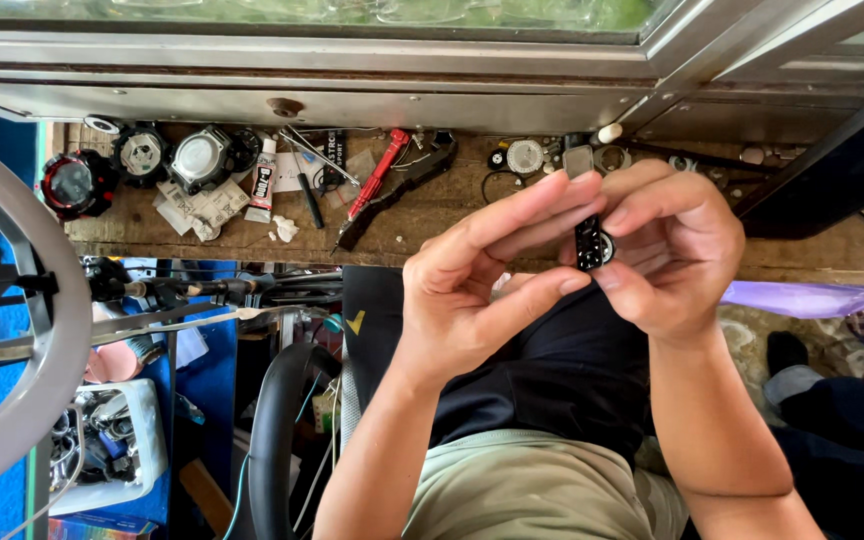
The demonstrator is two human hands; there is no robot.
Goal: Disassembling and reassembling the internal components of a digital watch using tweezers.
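Observation:
Both hands are raised together over my lap, pinching one small black watch part point(590, 245) with a round metal piece on it. My left hand point(472, 285) grips its left side with thumb and fingertips. My right hand point(672, 245) closes on it from the right, thumb underneath. Beyond the hands runs a worn wooden bench point(432, 225) scattered with watch cases and tools.
On the bench lie a red-and-black watch point(74, 183), two grey watch cases point(199, 157), a glue tube point(264, 182), a red-handled tool point(376, 175), black pliers point(402, 185) and small round parts point(525, 156). A ring-shaped grey frame point(47, 330) and a white box of tools point(112, 445) sit at left.

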